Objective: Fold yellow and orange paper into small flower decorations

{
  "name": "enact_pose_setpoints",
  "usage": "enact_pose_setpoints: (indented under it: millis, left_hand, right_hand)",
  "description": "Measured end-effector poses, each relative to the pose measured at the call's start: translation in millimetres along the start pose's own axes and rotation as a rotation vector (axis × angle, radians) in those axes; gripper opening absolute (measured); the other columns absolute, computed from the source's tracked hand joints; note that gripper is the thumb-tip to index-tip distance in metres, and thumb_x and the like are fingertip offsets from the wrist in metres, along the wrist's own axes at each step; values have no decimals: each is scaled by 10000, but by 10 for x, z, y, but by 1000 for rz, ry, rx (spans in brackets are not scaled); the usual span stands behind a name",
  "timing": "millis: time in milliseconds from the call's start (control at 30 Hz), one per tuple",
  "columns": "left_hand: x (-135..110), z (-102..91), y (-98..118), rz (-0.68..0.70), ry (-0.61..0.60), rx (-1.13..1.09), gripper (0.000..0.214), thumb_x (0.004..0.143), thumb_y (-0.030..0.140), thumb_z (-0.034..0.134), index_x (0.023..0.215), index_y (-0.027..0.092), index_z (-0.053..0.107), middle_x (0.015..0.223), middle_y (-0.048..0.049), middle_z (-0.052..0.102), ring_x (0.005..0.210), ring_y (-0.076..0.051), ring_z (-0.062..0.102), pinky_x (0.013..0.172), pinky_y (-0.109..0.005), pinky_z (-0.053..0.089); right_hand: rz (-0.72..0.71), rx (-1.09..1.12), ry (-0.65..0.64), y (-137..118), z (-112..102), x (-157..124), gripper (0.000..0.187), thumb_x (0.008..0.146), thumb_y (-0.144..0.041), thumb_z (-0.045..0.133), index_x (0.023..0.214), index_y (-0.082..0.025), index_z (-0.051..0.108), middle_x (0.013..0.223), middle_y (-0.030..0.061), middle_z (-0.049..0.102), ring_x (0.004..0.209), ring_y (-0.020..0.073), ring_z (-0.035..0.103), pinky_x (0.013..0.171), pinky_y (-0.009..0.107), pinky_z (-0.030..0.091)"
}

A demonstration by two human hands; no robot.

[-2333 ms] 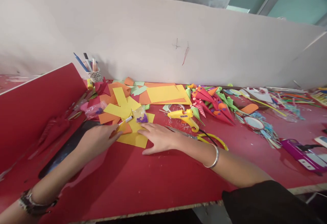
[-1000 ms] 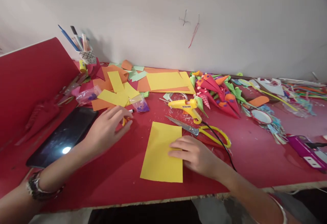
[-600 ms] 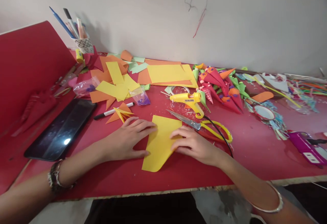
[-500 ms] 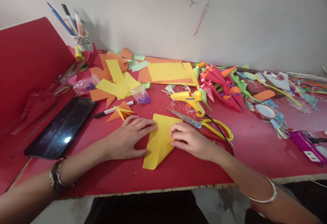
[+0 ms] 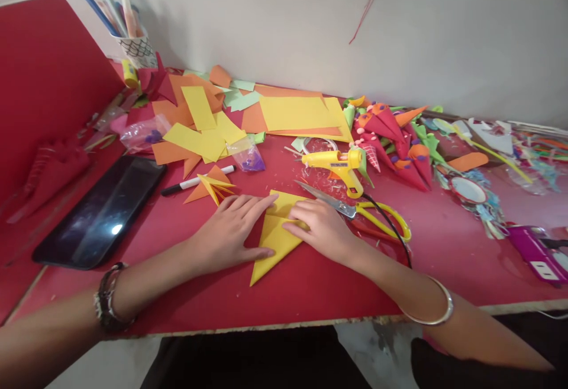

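Note:
A sheet of yellow paper [image 5: 276, 240] lies on the red table in front of me, its lower part folded into a slanted flap that ends in a point at the bottom. My left hand [image 5: 235, 229] rests along the paper's left side, thumb and fingers spread apart, fingertips touching it. On the upper right of the paper, my right hand [image 5: 322, 229] has its fingers curled and closed on the flap's edge; its fingertips are partly hidden. Scissors [image 5: 350, 206] with yellow handles lie just beyond my right hand, below a yellow glue gun [image 5: 335, 167].
A phone [image 5: 100, 211] lies at the left, near a marker [image 5: 197, 180] and a folded orange and yellow paper piece [image 5: 213, 185]. Paper sheets [image 5: 293, 113] and red paper cones [image 5: 390, 140] line the back. A pen cup [image 5: 136, 50] stands at back left.
The paper's lower part has been folded up into a flap. My right hand has moved slightly inward over the paper, and the view has tilted down a little.

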State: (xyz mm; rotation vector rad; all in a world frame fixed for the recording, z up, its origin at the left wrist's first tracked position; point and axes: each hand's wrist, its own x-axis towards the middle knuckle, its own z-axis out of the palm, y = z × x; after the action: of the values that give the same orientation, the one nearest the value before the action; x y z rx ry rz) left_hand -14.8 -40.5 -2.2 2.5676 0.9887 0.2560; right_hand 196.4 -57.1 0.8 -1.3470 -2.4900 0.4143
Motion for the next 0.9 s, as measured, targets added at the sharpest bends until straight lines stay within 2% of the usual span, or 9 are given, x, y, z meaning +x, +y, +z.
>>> enact_pose_setpoints:
  millis: [767,900]
  left_hand:
    - [-30,-2,-13,31,-2,-23,832,680,614,519,1343,226,200,1235,-87,461,1126,-269,402,931,-400,304]
    - [-40,-6,-14,39,-5,-25,842,669,614,530,1342,232,200,1240,-83,463,1133,-270,401,937,-400,304]
  right_hand:
    - [42,-154,18,-52,67,5,233,875,-261,415,699,-165,535,669,18,549,673,145,493,632,258,293]
    - [44,-126,19,-44,73,12,230,871,-259,421,695,-166,537,663,17,551,664,141,489,624,256,286]
